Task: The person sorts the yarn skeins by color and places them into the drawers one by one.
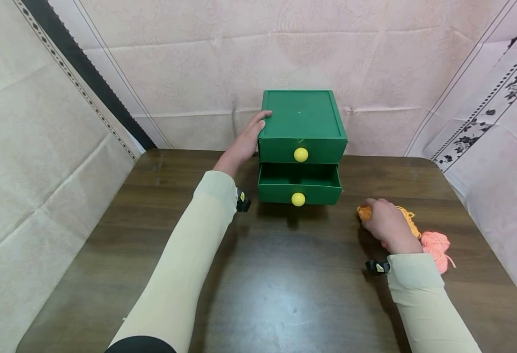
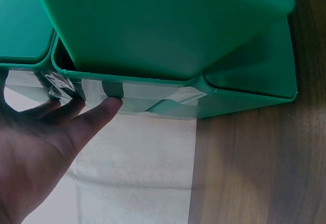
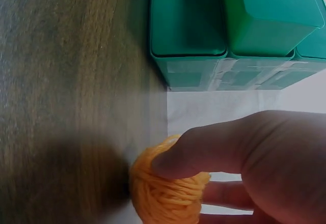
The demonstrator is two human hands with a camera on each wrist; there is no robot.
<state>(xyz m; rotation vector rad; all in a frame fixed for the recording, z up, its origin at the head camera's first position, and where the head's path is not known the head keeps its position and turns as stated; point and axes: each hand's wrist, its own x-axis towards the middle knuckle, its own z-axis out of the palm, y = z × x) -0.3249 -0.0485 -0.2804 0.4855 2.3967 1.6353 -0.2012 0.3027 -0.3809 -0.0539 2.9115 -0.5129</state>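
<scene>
A green drawer cabinet (image 1: 300, 113) stands at the back of the table, its middle drawer (image 1: 276, 193) pulled out. My left hand (image 1: 243, 146) rests against the cabinet's left side, fingertips on the clear tape (image 2: 140, 92) there. On the right, my right hand (image 1: 388, 223) pinches a ball of orange yarn (image 3: 165, 196) between thumb and fingers, close to the tabletop. More orange yarn (image 1: 410, 220) shows beyond that hand; whether it belongs to the same ball I cannot tell. Pink yarn (image 1: 436, 247) lies beside the right wrist, partly hidden by it.
The brown wooden table (image 1: 267, 274) has its back edge against a pale patterned cloth (image 1: 187, 73). Similar cloth hangs at both sides. Yellow round knobs (image 1: 301, 155) stick out from the drawer fronts. The pulled-out drawer overhangs the bottom one.
</scene>
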